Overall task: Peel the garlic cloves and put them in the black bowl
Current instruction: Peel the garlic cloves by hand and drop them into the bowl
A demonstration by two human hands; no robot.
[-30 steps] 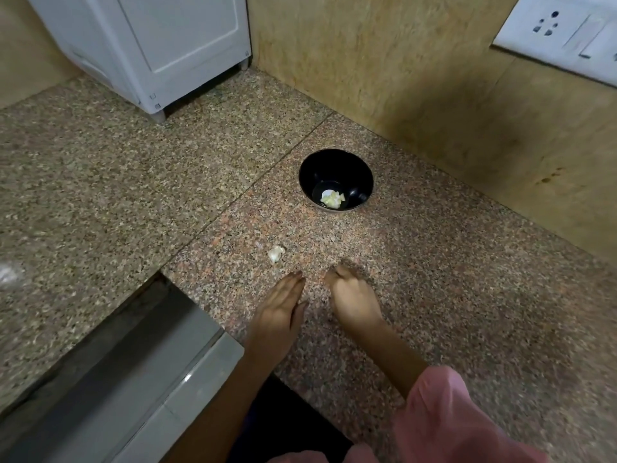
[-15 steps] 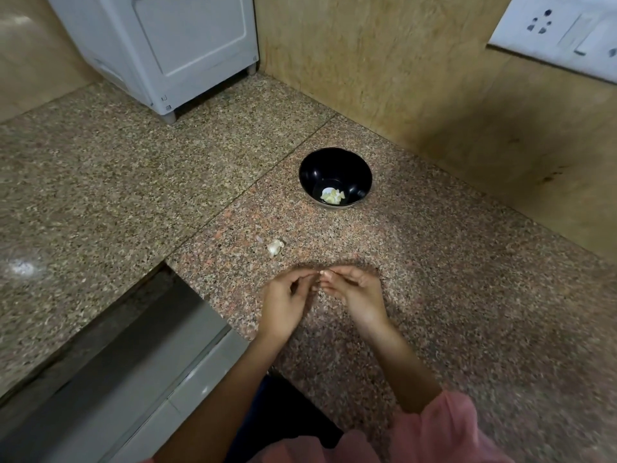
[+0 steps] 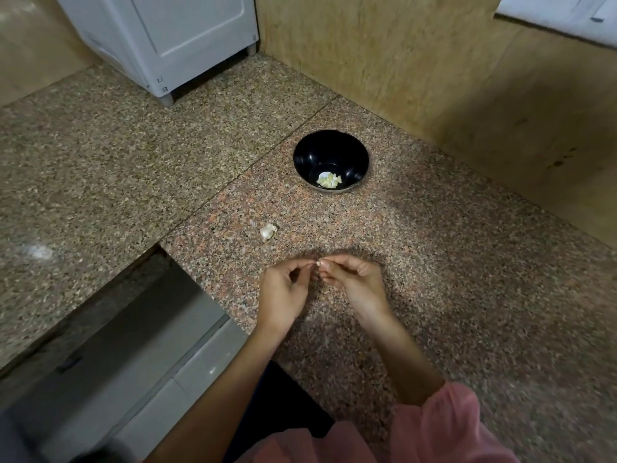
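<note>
The black bowl (image 3: pixel 330 152) stands on the granite counter with several peeled garlic cloves (image 3: pixel 329 180) at its bottom. Nearer to me, my left hand (image 3: pixel 283 290) and my right hand (image 3: pixel 352 279) meet fingertip to fingertip just above the counter. Between them they pinch a small pale garlic clove (image 3: pixel 319 266), mostly hidden by the fingers. A scrap of garlic or its skin (image 3: pixel 268 231) lies on the counter between my hands and the bowl.
The granite counter (image 3: pixel 434 262) runs into a corner with tan walls behind. A white appliance (image 3: pixel 173 38) stands at the back left. A recessed opening and a grey drawer front (image 3: pixel 133 345) lie at the front left. A white socket plate (image 3: pixel 561 15) hangs top right.
My hands have lifted off the counter and come together, pinching a clove between their fingertips. The view has shifted slightly; the bowl and the scrap stay put.
</note>
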